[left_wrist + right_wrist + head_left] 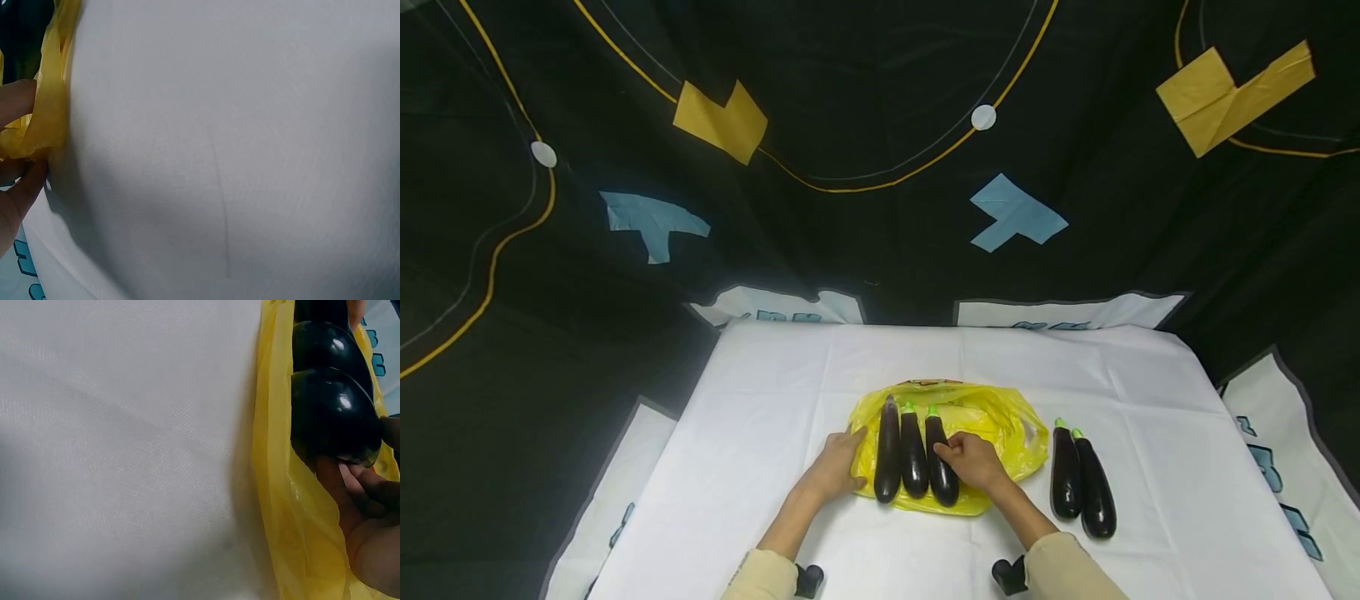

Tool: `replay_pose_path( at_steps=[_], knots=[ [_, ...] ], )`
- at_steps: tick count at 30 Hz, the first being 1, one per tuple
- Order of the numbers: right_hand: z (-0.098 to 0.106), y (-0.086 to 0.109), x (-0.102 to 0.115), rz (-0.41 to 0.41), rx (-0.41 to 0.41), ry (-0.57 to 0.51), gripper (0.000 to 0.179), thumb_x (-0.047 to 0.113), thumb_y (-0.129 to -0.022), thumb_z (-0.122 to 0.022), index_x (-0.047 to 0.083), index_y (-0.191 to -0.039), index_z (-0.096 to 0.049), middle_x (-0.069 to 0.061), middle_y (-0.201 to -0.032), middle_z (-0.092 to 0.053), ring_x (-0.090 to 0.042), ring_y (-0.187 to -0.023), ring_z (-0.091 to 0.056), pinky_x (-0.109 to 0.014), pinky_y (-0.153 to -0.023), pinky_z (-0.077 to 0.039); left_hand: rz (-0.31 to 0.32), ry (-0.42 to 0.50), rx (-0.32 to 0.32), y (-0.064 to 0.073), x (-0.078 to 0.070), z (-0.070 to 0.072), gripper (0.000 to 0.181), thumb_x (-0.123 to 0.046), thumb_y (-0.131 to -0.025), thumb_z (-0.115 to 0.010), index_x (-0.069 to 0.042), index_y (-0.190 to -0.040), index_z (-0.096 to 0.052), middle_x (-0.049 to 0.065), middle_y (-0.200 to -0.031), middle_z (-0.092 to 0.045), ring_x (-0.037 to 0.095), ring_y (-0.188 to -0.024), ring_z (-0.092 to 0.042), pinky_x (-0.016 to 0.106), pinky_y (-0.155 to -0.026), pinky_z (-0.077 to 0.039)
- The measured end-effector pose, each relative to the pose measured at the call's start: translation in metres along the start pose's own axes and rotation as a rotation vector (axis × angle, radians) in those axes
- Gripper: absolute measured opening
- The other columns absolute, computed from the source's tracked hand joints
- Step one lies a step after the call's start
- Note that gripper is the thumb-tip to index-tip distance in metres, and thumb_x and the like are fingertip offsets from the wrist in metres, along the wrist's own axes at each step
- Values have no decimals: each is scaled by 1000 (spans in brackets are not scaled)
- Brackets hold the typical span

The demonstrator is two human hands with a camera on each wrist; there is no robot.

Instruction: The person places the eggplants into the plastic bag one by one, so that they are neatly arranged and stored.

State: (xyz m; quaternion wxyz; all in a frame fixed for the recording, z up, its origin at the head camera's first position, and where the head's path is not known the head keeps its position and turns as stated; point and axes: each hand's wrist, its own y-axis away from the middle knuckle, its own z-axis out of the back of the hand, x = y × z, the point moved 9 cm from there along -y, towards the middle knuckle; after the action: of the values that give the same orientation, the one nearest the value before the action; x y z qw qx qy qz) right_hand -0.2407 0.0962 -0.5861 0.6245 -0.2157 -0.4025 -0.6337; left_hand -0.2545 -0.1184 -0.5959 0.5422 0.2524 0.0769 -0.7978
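Three dark eggplants lie side by side on a yellow plastic bag (pixel 1000 417) in the head view: a left one (pixel 888 450), a middle one (pixel 913 454) and a right one (pixel 942 467). My right hand (pixel 973 458) holds the right eggplant, thumb on top; the right wrist view shows fingers (pixel 334 487) tucked under its glossy side (pixel 337 415). At the bag's left edge my left hand (pixel 835 467) pinches the plastic. One finger lies inside the rim (pixel 53 94) and another below it in the left wrist view.
Two more eggplants, one (pixel 1065 471) leaning against the other (pixel 1096 487), lie to the right of the bag. A white cloth (pixel 760 400) covers the table. Behind it hangs a dark curtain (pixel 865 242) with yellow and blue shapes.
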Motion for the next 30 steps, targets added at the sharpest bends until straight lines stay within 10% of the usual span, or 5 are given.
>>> replay_pose_path(
  at_steps=[30],
  knots=[
    [1,-1,1,6,-73,96,28,32,-91,-62,5,-81,-62,2,-67,-56,-12,-58,-48,-25,-50,-39,-3,-1,-3,-1,1,-1,83,-13,-72,-82,4,-140,-39,20,-139,-46,37,-125,-38,44,-106,-36]
  ],
)
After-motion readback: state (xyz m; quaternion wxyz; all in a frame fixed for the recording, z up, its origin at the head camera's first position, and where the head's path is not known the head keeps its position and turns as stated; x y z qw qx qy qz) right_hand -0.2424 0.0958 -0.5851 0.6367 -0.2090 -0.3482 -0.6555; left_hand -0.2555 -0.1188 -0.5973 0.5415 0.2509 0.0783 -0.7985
